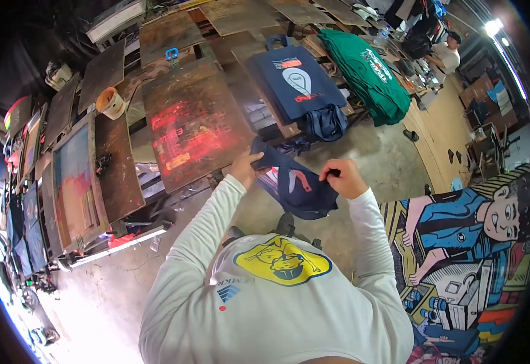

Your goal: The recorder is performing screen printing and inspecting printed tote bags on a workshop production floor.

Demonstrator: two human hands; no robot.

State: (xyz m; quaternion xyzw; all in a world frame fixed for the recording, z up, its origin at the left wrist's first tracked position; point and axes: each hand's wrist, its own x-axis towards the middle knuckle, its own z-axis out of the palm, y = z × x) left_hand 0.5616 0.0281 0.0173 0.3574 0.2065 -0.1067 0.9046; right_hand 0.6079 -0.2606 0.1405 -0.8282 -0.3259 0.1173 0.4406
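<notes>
In front of my body a navy printed cloth item point(295, 197) hangs from my hands, with white and red print showing. My left hand point(244, 167) is closed on its upper left part. My right hand point(346, 178) is closed on its right edge, fingers curled into the cloth. Just beyond stands a board carrying a navy tote bag point(298, 76) with a white and red print, with bunched navy cloth point(325, 124) at its near end. Left of that is a bare board point(192, 127) stained red.
Green printed shirts point(356, 64) lie on another board. A bucket point(110, 102) and a screen frame point(78, 182) are at left. A person point(442, 59) works at the back right. Sandals point(410, 135) lie on the floor. A painted cartoon panel point(459, 261) fills the lower right.
</notes>
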